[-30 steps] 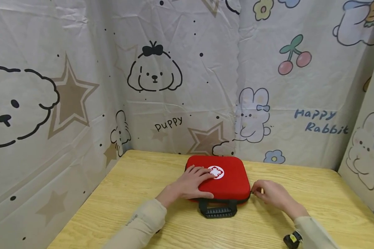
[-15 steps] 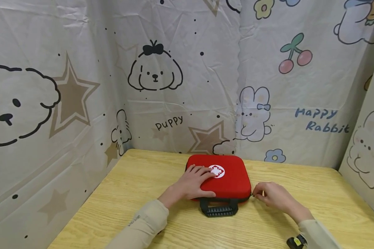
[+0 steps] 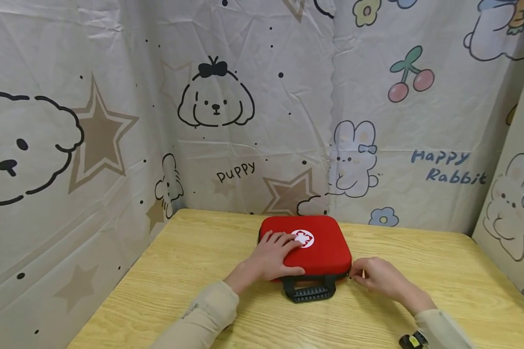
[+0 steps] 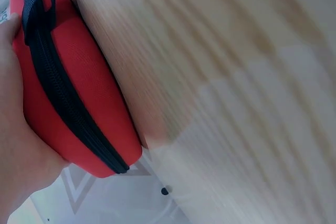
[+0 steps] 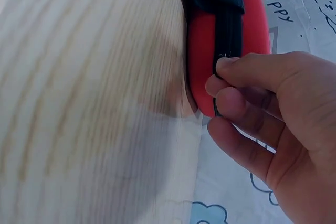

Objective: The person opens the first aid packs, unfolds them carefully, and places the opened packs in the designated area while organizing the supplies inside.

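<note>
A red zippered first-aid case point(image 3: 323, 257) with a white round emblem lies on the wooden table, its black handle point(image 3: 311, 293) toward me. My left hand point(image 3: 272, 257) rests on the lid with fingers spread, the tips reaching the emblem. At the case's front right corner, my right hand point(image 3: 377, 276) pinches the zipper pull between thumb and forefinger. The right wrist view shows that hand point(image 5: 273, 103) close against the black zipper band point(image 5: 229, 30), the pull mostly hidden by the fingertips. Along the case's side in the left wrist view, the zipper point(image 4: 63, 93) runs in a dark band.
The wooden table point(image 3: 179, 252) extends around the case. Behind and at both sides hangs a pale curtain point(image 3: 262, 97) printed with cartoon animals, stars and flowers. A black device with a yellow mark point(image 3: 412, 341) sits at the right wrist.
The right hand has drawn the zipper pull along the right side, toward me, to the front corner. The case has turned slightly, with the left hand staying on its lid.
</note>
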The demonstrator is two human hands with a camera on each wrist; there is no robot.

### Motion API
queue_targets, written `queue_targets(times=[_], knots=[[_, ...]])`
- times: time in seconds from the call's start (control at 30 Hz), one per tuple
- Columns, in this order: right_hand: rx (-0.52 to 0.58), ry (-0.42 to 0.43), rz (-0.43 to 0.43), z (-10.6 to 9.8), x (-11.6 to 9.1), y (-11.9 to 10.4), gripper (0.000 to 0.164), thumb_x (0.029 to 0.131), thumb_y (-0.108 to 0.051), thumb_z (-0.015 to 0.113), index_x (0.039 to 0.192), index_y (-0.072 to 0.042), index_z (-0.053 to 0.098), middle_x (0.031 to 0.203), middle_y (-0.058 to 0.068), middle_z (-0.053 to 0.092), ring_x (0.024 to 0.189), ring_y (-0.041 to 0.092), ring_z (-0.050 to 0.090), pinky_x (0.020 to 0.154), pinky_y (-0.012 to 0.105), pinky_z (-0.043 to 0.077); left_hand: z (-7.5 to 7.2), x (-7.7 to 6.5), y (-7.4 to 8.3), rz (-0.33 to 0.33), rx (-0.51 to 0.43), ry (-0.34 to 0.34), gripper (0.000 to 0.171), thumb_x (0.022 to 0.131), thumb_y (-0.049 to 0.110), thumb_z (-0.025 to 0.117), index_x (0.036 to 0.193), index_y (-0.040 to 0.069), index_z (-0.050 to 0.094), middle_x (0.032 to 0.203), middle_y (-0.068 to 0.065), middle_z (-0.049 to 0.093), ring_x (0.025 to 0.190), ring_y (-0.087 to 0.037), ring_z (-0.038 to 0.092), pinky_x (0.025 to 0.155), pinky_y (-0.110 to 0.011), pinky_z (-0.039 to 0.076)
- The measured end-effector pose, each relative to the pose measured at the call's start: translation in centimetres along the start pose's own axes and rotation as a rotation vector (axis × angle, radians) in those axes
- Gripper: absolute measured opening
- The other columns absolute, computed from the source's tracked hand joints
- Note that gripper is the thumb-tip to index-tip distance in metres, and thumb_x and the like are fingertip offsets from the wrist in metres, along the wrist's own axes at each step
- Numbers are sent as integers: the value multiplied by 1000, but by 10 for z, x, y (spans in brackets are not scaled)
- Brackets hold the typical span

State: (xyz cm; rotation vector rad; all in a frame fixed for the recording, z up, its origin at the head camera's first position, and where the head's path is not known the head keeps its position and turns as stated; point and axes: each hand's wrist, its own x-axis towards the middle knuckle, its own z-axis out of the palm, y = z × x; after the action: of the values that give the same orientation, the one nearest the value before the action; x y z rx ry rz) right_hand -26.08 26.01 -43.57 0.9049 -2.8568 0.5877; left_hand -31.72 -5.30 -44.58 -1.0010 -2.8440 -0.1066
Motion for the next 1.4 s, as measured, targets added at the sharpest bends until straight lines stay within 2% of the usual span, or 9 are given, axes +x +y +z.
queue_targets(times=[0.17, 0.47, 0.77, 1.17, 1.4], knots=[[-41, 19, -7, 2, 1, -2, 15, 84, -5, 73, 82, -19, 71, 74, -19, 59, 65, -6, 46, 58, 20, 42, -1, 0, 5, -29, 15, 0, 74, 87, 75, 46, 149, 34, 41, 156, 6, 37, 143, -22, 32, 119, -52, 21], [-58, 31, -20, 7, 4, -3, 15, 82, -5, 75, 80, -19, 69, 73, -19, 57, 64, -5, 45, 57, 20, 41, 0, -1, 9, -67, 35, -18, 76, 87, 75, 46, 150, 33, 40, 156, 5, 37, 143, -23, 32, 119, -53, 22], [-39, 14, -31, 10, 12, -13, 11, 82, -5, 76, 82, -15, 70, 74, -16, 59, 66, -3, 47, 59, 20, 44, 0, 0, 12, -110, 40, -11, 76, 86, 76, 48, 149, 34, 39, 154, 5, 39, 142, -23, 33, 118, -54, 23], [3, -12, -5, 20, 22, -28, 15, 83, -8, 78, 82, -19, 68, 74, -15, 57, 68, 0, 47, 62, 21, 45, 5, 2, 24, -154, 39, 41, 71, 88, 75, 46, 145, 34, 44, 152, 4, 40, 140, -23, 35, 117, -58, 23], [-10, 8, -27, 24, 25, -32, 15, 82, -7, 78, 82, -18, 69, 74, -14, 58, 68, 0, 47, 62, 20, 46, 3, 3, 31, -192, 43, 33, 72, 88, 75, 46, 145, 32, 43, 152, 3, 39, 141, -25, 35, 117, -58, 22]])
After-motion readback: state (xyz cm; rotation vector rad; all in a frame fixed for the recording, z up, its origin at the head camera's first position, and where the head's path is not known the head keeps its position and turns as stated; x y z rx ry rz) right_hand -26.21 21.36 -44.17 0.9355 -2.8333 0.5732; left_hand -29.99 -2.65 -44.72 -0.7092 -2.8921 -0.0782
